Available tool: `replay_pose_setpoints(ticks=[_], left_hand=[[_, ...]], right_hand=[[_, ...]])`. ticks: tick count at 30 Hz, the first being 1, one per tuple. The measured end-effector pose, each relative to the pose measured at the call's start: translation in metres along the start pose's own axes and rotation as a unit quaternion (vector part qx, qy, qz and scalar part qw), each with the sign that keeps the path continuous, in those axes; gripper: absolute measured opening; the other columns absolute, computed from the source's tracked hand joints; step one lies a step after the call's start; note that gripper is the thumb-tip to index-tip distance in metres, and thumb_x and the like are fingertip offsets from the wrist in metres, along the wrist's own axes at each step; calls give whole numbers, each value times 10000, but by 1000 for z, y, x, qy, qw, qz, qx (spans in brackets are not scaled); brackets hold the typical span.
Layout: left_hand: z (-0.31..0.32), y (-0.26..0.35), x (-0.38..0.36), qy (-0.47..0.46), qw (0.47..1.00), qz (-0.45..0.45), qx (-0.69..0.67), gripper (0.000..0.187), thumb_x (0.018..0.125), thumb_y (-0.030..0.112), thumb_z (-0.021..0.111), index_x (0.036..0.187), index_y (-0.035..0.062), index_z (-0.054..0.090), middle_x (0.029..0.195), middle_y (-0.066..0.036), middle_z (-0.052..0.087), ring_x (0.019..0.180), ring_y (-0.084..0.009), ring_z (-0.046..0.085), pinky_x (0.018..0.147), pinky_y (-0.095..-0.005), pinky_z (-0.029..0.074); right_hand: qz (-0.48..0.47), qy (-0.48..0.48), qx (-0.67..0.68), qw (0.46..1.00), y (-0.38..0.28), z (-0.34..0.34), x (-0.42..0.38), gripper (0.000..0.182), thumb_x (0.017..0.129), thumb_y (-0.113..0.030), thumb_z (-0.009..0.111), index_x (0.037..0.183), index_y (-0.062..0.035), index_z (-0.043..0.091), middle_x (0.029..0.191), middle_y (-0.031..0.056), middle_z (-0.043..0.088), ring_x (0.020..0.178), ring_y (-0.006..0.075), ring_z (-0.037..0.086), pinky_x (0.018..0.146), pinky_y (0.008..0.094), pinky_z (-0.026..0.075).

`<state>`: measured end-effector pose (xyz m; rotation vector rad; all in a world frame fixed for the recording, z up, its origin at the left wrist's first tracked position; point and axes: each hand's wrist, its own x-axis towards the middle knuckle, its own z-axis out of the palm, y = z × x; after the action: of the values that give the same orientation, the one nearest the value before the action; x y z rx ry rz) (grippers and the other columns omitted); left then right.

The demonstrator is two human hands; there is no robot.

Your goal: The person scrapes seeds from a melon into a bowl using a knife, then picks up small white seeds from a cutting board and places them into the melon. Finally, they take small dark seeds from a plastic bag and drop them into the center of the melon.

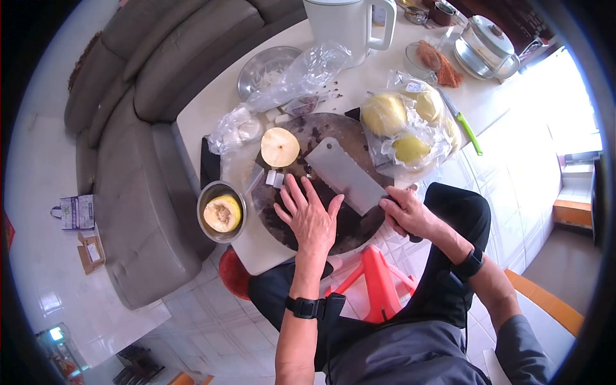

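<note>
My right hand (409, 213) is wrapped round the handle of a cleaver (347, 174), whose broad blade lies flat over the dark round chopping board (350, 236). Over the left side of the board, my left hand (312, 217) spreads its fingers with nothing in them. Its fingertips are right beside a few small white pieces (274, 178). A round, pale cut piece of pear (280, 147) sits behind them on the board. Left of the board, a hollowed yellow pear (222, 213) rests cut side up in a small metal bowl (201, 226).
Bagged yellow pears (386, 115) sit right of the board, near a green-handled knife (469, 133). Behind are crumpled clear plastic (305, 74), a metal dish (252, 72), a white pitcher (337, 29) and a glass kettle (482, 48). A red stool (380, 285) stands below.
</note>
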<state>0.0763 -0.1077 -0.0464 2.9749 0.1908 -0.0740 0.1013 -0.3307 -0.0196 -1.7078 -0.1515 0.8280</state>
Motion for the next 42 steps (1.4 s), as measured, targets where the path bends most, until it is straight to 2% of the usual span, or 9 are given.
replay_pose_setpoints(ticks=[7, 15, 20, 25, 27, 32, 34, 38, 42], left_hand=[[3, 1, 0, -12, 1000, -18, -14, 851, 917, 635, 400, 1447, -23, 307, 1543, -260, 100, 1388, -462, 164, 1078, -663, 125], [-11, -7, -5, -37, 996, -41, -73, 854, 910, 651, 400, 1456, 2, 309, 1555, -248, 63, 1404, -468, 121, 1097, -645, 96], [-31, -41, -18, 61, 991, -22, -120, 690, 945, 546, 449, 1417, 45, 418, 1559, -238, 76, 1406, -470, 127, 1102, -625, 104], [-56, -91, -27, 84, 990, -46, -101, 649, 954, 521, 446, 1361, 17, 483, 1561, -223, 100, 1397, -478, 138, 1084, -659, 103], [-63, -108, -31, 92, 990, -64, -91, 635, 954, 514, 450, 1357, 25, 494, 1561, -217, 109, 1399, -473, 142, 1079, -663, 123], [-66, -142, -37, 113, 989, -80, -61, 530, 963, 422, 479, 1343, 56, 526, 1559, -212, 122, 1398, -470, 155, 1077, -666, 143], [-62, -155, -36, 127, 987, -86, -54, 444, 970, 338, 489, 1350, 112, 533, 1555, -211, 140, 1395, -469, 171, 1074, -671, 149], [-62, -165, -35, 162, 978, -104, -82, 405, 947, 233, 512, 1344, 156, 543, 1548, -212, 162, 1393, -469, 182, 1071, -676, 155], [-64, -167, -38, 143, 986, -82, -21, 434, 887, 122, 539, 1318, 165, 561, 1546, -209, 170, 1389, -471, 193, 1075, -673, 144]], right_hand=[[15, -33, 12, 999, -1, 4, -3, 246, 1012, -221, 455, 880, -14, 458, 549, 33, 523, 387, 101, 495, 366, 255, 376], [41, -61, 125, 989, 2, 16, -11, 300, 1018, -276, 449, 875, -15, 486, 597, 7, 542, 433, 74, 501, 419, 222, 404], [37, -88, 174, 980, -21, 42, -10, 296, 1019, -287, 451, 881, -26, 480, 621, 20, 537, 442, 87, 499, 401, 234, 411], [24, -116, 135, 984, -42, 80, 7, 283, 1021, -278, 445, 904, -23, 484, 625, 19, 534, 460, 81, 492, 421, 236, 412], [42, -126, 169, 977, -51, 96, 14, 278, 1022, -272, 443, 928, -17, 498, 625, 17, 531, 468, 74, 486, 437, 235, 413], [23, -123, 151, 981, -57, 128, 32, 271, 1024, -257, 440, 947, -6, 506, 618, 14, 526, 459, 77, 485, 422, 239, 414], [29, -130, 156, 979, -63, 137, 36, 270, 1022, -249, 441, 922, -4, 496, 608, 22, 527, 450, 85, 494, 406, 246, 413], [23, -129, 122, 984, -66, 151, 45, 268, 1021, -238, 441, 890, -8, 482, 600, 31, 529, 442, 92, 502, 397, 251, 411], [17, -135, 106, 985, -71, 159, 47, 258, 1018, -222, 445, 870, -12, 470, 599, 33, 526, 437, 94, 501, 391, 253, 408]])
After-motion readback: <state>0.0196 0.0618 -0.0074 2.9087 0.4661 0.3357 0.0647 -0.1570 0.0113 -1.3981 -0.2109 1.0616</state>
